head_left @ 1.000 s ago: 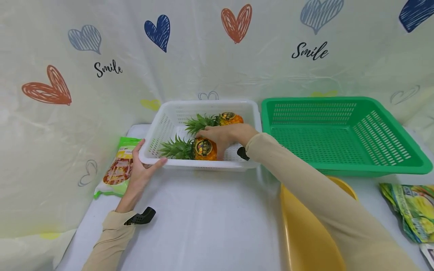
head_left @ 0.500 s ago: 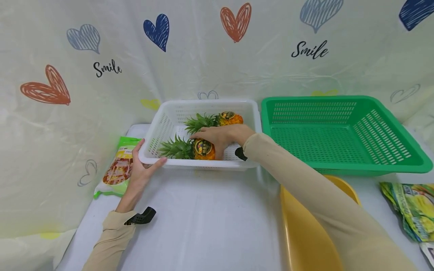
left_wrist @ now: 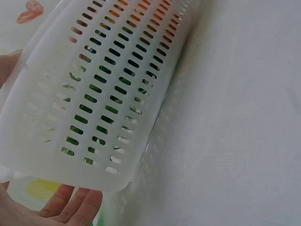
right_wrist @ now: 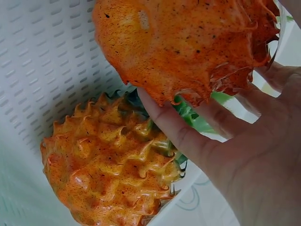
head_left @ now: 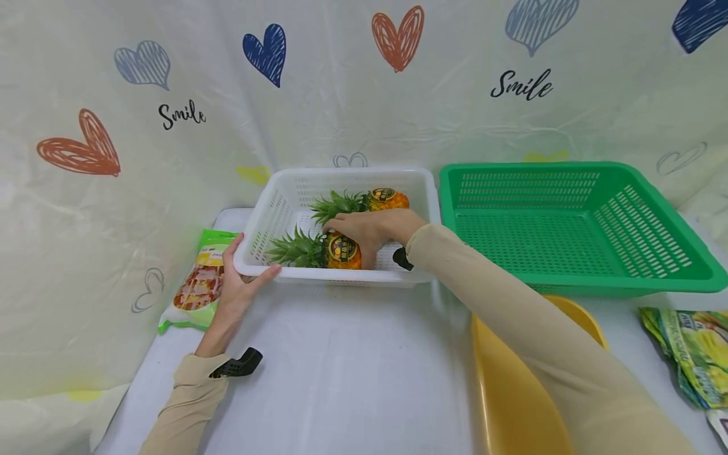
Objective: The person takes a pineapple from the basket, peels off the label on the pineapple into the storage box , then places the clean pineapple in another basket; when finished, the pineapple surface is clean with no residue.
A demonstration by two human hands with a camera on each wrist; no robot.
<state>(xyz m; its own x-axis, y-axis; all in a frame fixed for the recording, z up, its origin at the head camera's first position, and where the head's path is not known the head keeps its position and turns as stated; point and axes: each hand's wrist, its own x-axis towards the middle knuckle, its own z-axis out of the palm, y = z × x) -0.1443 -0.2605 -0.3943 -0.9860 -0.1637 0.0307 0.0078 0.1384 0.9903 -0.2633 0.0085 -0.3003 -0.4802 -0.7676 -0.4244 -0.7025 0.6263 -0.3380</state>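
Note:
Two toy-like pineapples with green crowns and black labels lie in a white slotted basket (head_left: 341, 273). My right hand (head_left: 375, 230) reaches in from the right and grips the nearer pineapple (head_left: 344, 251), its fingers over the top and far side. In the right wrist view, the fingers curve along this orange pineapple (right_wrist: 188, 42), while the farther pineapple (right_wrist: 106, 160) lies apart below. My left hand (head_left: 234, 287) holds the basket's near left corner, thumb on the front rim. The left wrist view shows the basket's slotted wall (left_wrist: 101, 99) and several fingers (left_wrist: 84, 207) beside it.
A green slotted basket (head_left: 523, 278) stands to the right of the white one. In front of it is a yellow tub (head_left: 512, 385), partly under my right sleeve. A green-and-white food bag (head_left: 199, 284) lies at left; another printed packet (head_left: 699, 354) lies far right.
My right hand has shifted very slightly to the left over the nearer pineapple. The left hand stays on the basket corner, and both pineapples lie where they were.

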